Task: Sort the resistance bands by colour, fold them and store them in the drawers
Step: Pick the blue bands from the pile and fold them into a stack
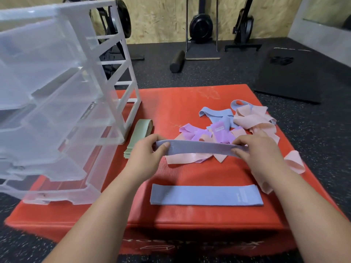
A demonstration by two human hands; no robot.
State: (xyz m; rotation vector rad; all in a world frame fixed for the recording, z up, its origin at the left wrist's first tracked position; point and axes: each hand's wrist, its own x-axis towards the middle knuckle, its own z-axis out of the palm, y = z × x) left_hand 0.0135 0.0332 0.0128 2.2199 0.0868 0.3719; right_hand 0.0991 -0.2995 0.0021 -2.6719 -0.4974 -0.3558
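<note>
Band (199, 148) (blue, flat) between 2 hands (145, 151) (260, 149)

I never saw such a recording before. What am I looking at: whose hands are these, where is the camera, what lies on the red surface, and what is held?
No machine here: a person works with bare hands, and the single camera sits on their head, looking forward and down. The left hand and right hand each pinch one end of a blue resistance band, held level above a red padded box. On the box lie a second blue band, flat; green bands, folded; a mixed pile of pink, purple and blue bands; and a clear drawer unit at the left.
</note>
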